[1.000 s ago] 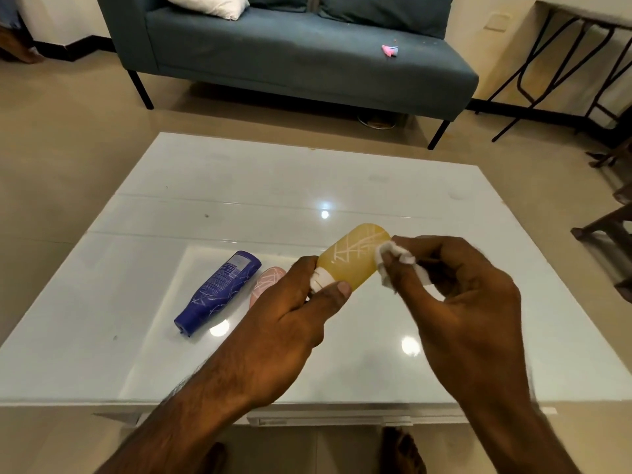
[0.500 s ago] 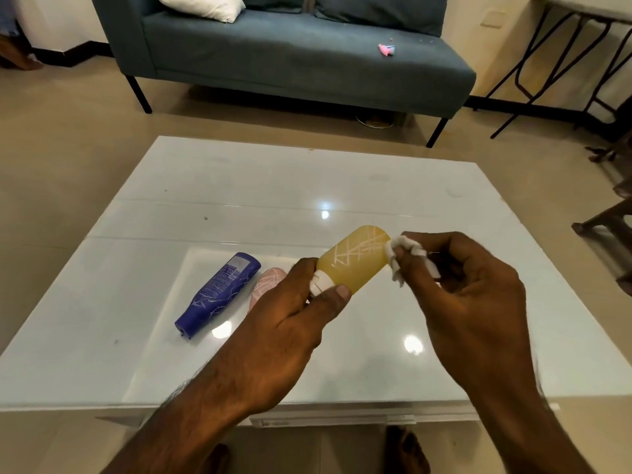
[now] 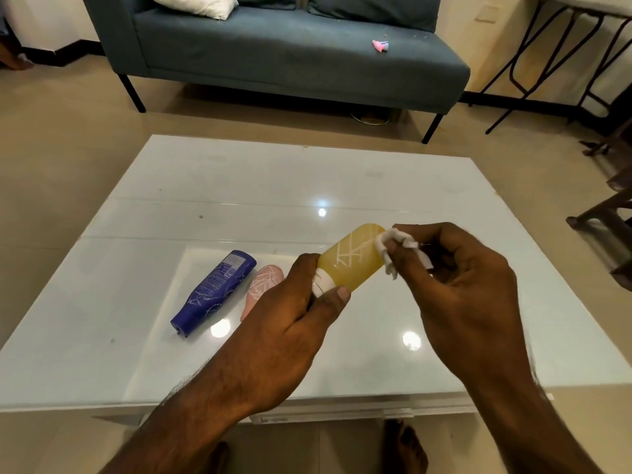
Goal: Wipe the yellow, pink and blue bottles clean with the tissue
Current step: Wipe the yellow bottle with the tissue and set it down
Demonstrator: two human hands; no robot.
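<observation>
My left hand (image 3: 290, 323) grips the yellow bottle (image 3: 354, 260) by its white cap end, holding it tilted above the white table (image 3: 239, 186). White scribble marks cross the bottle's side. My right hand (image 3: 461, 285) pinches a crumpled white tissue (image 3: 393, 246) against the bottle's upper right end. The blue bottle (image 3: 215, 290) lies on its side on the table, cap toward me, with white marks on it. Beside it lies the pink bottle (image 3: 263, 287), also marked, its near end hidden behind my left hand.
A blue-grey sofa (image 3: 290, 53) stands beyond the table with a white cushion (image 3: 195, 5) and a small pink object (image 3: 380, 46) on it. Black metal table legs (image 3: 533, 63) and dark wooden furniture (image 3: 605, 213) are at the right.
The tissue has shifted slightly up and right along the yellow bottle's far end. My left hand keeps its grip; the blue and pink bottles have not moved.
</observation>
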